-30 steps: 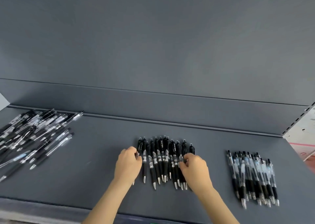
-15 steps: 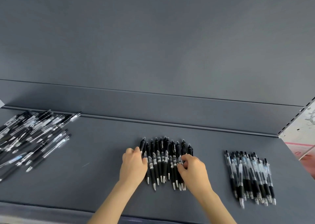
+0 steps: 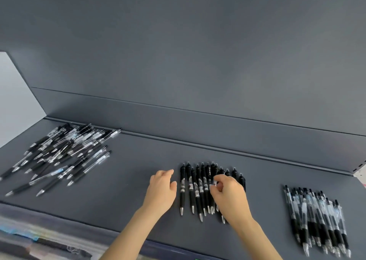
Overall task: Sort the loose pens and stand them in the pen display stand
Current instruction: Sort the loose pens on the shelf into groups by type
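To square up the black pens (image 3: pixel 196 188) lying in a row on the shelf (image 3: pixel 118 180), the left hand (image 3: pixel 161 190) (fingers loosely spread, just beside the row) should close in while the right hand (image 3: pixel 229 196), fingers curled over the row's right half, whether pinching I cannot tell, pushes back evenly.
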{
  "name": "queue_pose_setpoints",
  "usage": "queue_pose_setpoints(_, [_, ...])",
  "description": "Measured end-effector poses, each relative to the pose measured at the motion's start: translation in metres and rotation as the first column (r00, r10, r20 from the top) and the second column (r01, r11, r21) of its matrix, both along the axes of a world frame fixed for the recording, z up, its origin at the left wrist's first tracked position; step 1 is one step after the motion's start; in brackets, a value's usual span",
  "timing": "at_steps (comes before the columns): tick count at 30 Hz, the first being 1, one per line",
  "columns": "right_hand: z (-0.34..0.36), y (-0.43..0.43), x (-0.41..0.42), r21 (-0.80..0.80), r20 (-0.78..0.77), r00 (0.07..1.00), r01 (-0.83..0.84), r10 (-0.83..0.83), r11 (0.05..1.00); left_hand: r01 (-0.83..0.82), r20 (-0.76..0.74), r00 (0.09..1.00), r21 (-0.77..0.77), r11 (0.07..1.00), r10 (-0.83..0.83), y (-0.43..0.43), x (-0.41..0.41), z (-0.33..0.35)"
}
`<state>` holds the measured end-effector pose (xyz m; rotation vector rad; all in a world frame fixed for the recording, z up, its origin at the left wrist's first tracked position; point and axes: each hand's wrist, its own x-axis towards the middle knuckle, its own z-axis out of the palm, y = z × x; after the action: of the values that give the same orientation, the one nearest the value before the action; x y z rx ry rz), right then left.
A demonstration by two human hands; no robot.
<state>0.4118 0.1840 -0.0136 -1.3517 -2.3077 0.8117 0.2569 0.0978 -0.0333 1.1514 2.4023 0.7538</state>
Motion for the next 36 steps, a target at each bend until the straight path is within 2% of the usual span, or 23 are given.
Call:
queue_pose_setpoints(9, [0.009, -0.033, -0.098, -0.003, -0.012, 0.991, -0.131, 0.131, 0.991, -0.115, -0.048, 0.992, 0.092, 0.989, 0.12, -0.062, -0.103, 0.021])
queue_pose_setpoints(16, [0.002, -0.073, -0.19, -0.135, 0.06, 0.967, -0.236, 0.246, 0.962, -0.282, -0.123, 0.949, 0.074, 0.957, 0.289, -0.128, -0.216, 0.016])
queue_pose_setpoints(19, [0.0, -0.092, -0.231, -0.182, 0.065, 0.96, -0.258, 0.273, 0.949, -0.324, -0.203, 0.922, 0.06, 0.944, 0.329, -0.149, -0.253, 0.01])
queue_pose_setpoints(22, [-0.003, -0.11, -0.268, -0.2, 0.085, 0.956, -0.259, 0.28, 0.945, -0.287, -0.304, 0.909, 0.038, 0.957, 0.284, -0.152, -0.277, 0.006])
queue_pose_setpoints(27, [-0.005, -0.126, -0.313, -0.116, 0.186, 0.954, -0.215, 0.234, 0.97, -0.208, -0.446, 0.877, -0.017, 0.978, 0.179, -0.137, -0.307, 0.006])
queue_pose_setpoints(32, [-0.003, -0.13, -0.34, -0.071, 0.304, 0.936, -0.164, 0.178, 0.984, -0.184, -0.506, 0.86, -0.192, 0.964, 0.064, -0.117, -0.319, 0.007])
queue_pose_setpoints(36, [-0.002, -0.128, -0.356, -0.059, 0.373, 0.914, -0.151, 0.162, 0.987, -0.14, -0.519, 0.854, -0.176, 0.974, 0.029, -0.103, -0.322, 0.006])
